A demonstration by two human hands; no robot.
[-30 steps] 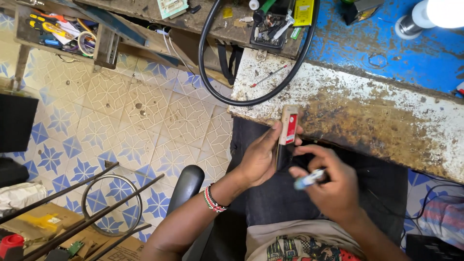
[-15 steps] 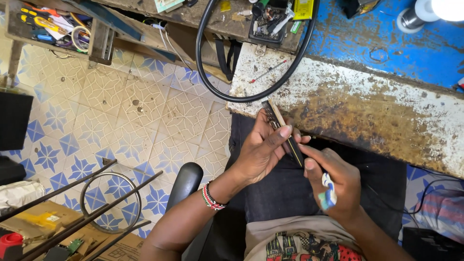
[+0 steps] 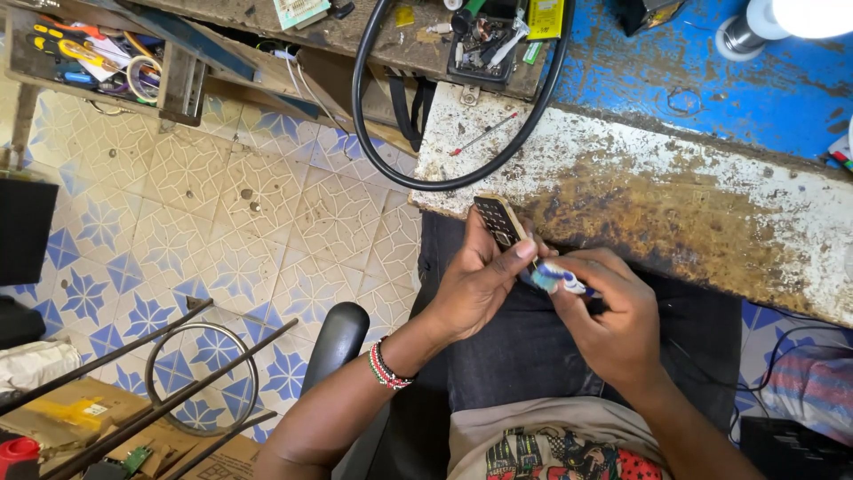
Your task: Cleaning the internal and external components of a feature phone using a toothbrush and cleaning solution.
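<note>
two hands meet over the person's lap, just below the edge of a worn workbench (image 3: 675,200). far to the left, dark rods (image 3: 133,373) and a metal ring (image 3: 203,378) lie over the blue-and-white patterned floor tiles (image 3: 222,231), and an open tray of tools (image 3: 89,58) sits at the upper left. further right, the black arm of a chair (image 3: 333,342) shows beside a forearm with a beaded wristband (image 3: 386,366). the left hand (image 3: 475,284) is curled around a small keypad phone (image 3: 499,222), keypad facing up, its top end poking above the fingers and the thumb pressed along its right edge. the phone is held in the air just in front of the bench edge, above dark trousers. a thick black cable loop (image 3: 373,133) lies on the bench above it. just right, the right hand (image 3: 613,324) pinches a small blue-and-white tool (image 3: 558,278) whose tip touches the phone's lower end. a white lamp (image 3: 782,22) sits at the top right.
</note>
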